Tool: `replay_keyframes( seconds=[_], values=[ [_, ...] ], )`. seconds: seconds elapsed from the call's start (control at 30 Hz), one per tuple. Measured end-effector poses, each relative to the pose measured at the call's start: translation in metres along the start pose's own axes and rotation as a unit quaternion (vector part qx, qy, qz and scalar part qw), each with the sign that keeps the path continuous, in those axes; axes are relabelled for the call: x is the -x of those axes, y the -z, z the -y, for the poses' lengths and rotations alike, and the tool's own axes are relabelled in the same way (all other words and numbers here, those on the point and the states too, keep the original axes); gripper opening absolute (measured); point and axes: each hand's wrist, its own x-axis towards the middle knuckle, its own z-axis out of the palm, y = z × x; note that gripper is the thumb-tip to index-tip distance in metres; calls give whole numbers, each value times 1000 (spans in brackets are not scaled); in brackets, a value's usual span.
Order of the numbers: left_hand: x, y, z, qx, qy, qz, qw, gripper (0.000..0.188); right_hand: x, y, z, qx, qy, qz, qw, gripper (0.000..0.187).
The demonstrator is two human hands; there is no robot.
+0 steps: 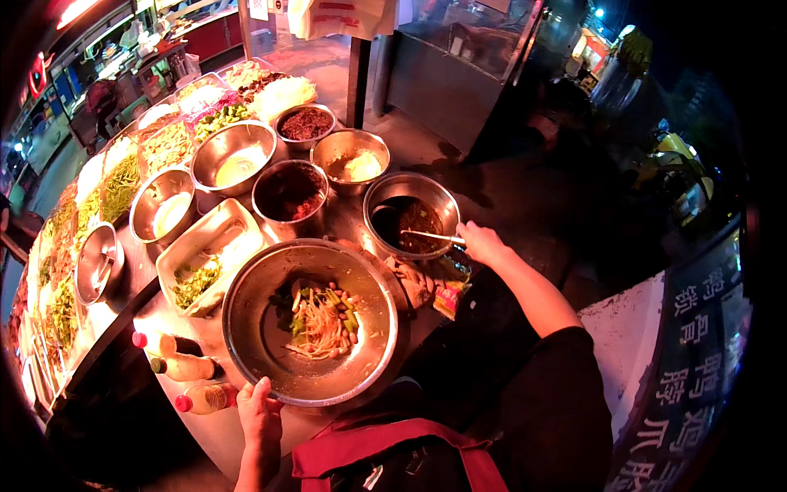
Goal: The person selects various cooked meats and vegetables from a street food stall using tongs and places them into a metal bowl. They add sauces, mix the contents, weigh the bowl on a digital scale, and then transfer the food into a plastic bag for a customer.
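A large steel mixing bowl (pixel 246 328) stands at the front of the table. In it lies a small heap of pale shreds, peanuts and green pieces (pixel 324 324). My left hand (pixel 259 422) is closed on the bowl's near left rim, thumb uppermost. Beyond it to the right is a smaller steel bowl of dark sauce (pixel 422 215) with bits floating in it. My right hand (pixel 484 243) grips the pale handle of a ladle (pixel 434 236), whose head dips into the sauce and is hard to make out.
A white rectangular tub of chopped greens (pixel 209 262) sits left of the mixing bowl, with several capped bottles (pixel 188 367) nearer me. Further steel bowls, one with dark red paste (pixel 291 193), stand behind. Heaped vegetables (pixel 119 180) line the far left. Packets (pixel 448 297) lie beside the sauce.
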Motion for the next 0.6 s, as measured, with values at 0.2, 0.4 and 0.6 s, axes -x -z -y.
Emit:
replay_keyframes(
  seconds=[0.2,0.4,0.6],
  values=[
    [-1,-44,21,17,-68,-112,991,7,-1,24,2,-332,-26,191,924,22],
    [4,-80,67,136,-61,-179,973,12,-14,-13,-16,-845,-150,390,334,17],
    [13,-120,86,113,-108,-217,964,15,4,21,-39,-671,-99,228,698,23]
  ],
)
